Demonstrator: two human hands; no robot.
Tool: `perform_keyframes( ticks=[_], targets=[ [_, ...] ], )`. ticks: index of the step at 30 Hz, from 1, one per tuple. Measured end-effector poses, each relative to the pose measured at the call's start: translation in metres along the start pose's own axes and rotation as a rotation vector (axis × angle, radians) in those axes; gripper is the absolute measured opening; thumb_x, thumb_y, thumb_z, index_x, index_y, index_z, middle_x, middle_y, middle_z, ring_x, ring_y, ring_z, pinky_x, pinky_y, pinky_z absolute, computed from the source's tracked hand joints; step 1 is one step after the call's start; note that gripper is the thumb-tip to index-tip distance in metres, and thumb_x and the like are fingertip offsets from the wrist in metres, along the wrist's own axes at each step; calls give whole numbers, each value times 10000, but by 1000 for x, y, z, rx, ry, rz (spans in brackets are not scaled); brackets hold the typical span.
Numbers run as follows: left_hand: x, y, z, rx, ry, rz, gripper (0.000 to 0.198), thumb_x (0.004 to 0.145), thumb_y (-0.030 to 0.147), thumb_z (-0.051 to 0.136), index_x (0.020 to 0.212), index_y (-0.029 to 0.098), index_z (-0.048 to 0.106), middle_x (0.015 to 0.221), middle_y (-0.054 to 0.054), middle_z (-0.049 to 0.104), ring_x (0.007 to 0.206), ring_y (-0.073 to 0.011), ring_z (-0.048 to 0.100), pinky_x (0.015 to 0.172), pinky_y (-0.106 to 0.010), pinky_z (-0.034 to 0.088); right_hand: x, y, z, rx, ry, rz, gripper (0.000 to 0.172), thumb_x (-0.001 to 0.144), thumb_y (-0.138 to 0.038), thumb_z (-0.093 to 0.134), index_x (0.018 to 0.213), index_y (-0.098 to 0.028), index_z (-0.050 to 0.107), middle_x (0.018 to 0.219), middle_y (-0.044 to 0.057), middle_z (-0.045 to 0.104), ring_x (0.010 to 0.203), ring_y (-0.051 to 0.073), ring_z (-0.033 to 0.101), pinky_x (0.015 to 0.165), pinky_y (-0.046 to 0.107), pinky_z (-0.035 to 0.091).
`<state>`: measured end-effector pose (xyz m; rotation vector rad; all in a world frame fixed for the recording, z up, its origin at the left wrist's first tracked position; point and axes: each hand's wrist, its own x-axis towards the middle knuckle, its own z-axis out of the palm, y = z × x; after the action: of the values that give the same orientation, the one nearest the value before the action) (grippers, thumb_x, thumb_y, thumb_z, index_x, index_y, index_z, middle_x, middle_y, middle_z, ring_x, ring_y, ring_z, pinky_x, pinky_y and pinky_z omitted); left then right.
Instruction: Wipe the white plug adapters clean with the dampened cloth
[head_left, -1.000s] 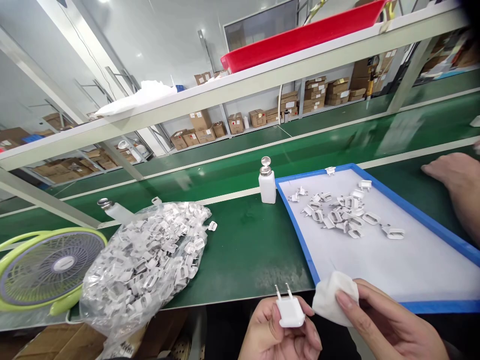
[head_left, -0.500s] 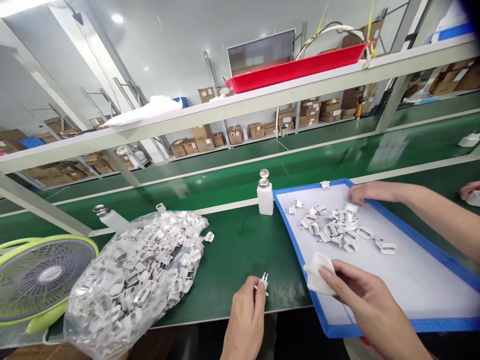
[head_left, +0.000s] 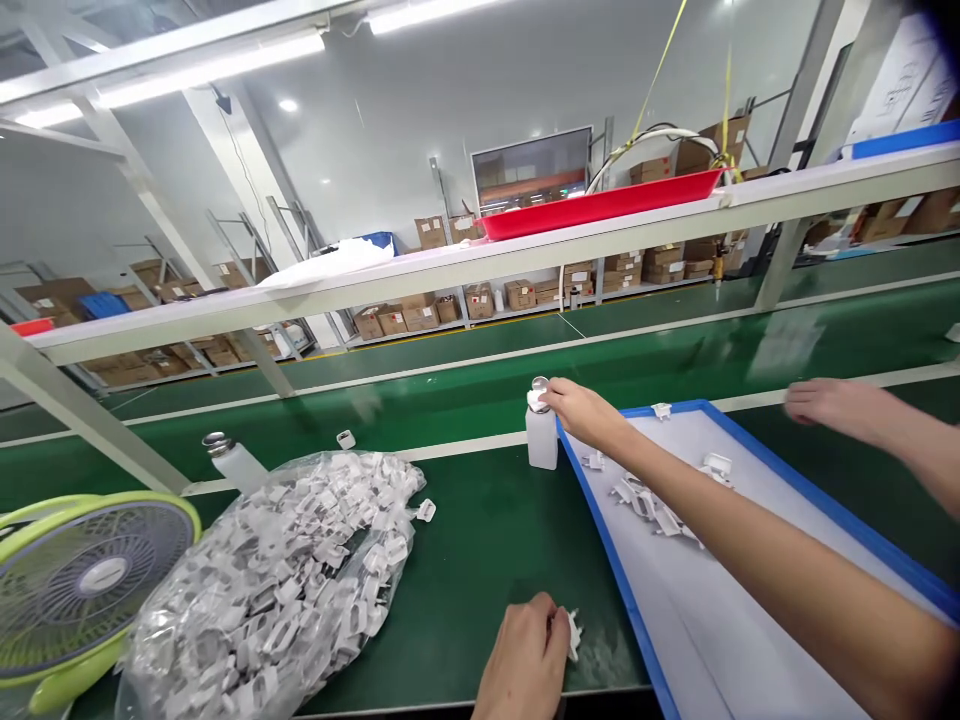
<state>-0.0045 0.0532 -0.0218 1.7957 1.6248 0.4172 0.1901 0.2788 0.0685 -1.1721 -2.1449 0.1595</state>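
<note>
Near the front table edge, my left hand [head_left: 525, 655] is closed on a small white plug piece [head_left: 574, 636], partly hidden by the fingers. My right hand [head_left: 581, 412] is stretched forward to the white pump bottle [head_left: 541, 445] with a silvery top. A white cloth [head_left: 535, 400] is pinched in its fingers and touches the bottle's top. Beneath my right forearm lies a blue-rimmed white tray [head_left: 825, 502] with several white plug pieces [head_left: 649, 503], some hidden by the arm.
A clear plastic bag [head_left: 161, 625] full of white plug pieces lies left, beside a green fan [head_left: 101, 575]. Behind it leans a second bottle [head_left: 238, 466]. Another person's hand [head_left: 840, 408] is beyond the tray's right side. A shelf beam [head_left: 420, 275] crosses above, bearing a red tray [head_left: 600, 207].
My right hand has moved from above the tray forward to the bottle's top, carrying the cloth. My left hand still holds the plug piece. The other person's hand has left the tray's far edge.
</note>
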Motion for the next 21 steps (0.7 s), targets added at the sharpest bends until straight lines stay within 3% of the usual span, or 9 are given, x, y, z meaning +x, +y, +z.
perform_keyframes(
  ticks=[3, 8, 13, 21],
  targets=[
    [4, -5, 0, 6, 6, 2, 342, 994, 336, 376, 662, 255, 390, 703, -20, 559, 714, -214, 570, 636, -315, 297, -1, 3, 9, -112, -94, -62, 255, 996, -366, 648, 1156, -167, 659, 1178, 73, 665, 1022, 202, 663, 896, 416, 576],
    [8, -7, 2, 8, 42, 15, 353, 986, 309, 388, 639, 246, 368, 683, -8, 550, 685, -191, 555, 631, -315, 277, 2, 7, 6, -213, -179, -120, 260, 999, -366, 646, 1165, -166, 656, 1161, 69, 668, 990, 193, 669, 868, 399, 586],
    [8, -7, 5, -16, 81, 3, 284, 993, 295, 382, 729, 240, 470, 790, -30, 615, 731, -194, 587, 640, -298, 310, 3, 12, 5, -252, -174, -149, 267, 998, -359, 646, 1183, -167, 651, 1178, 72, 664, 1009, 199, 668, 874, 404, 586],
    [6, -5, 8, -83, 129, 18, 304, 1028, 342, 363, 767, 242, 482, 736, -10, 582, 685, -198, 563, 639, -308, 326, 6, 13, 5, -260, -167, -201, 263, 994, -354, 654, 1175, -164, 654, 1186, 73, 663, 1024, 203, 667, 882, 409, 586]
  ],
)
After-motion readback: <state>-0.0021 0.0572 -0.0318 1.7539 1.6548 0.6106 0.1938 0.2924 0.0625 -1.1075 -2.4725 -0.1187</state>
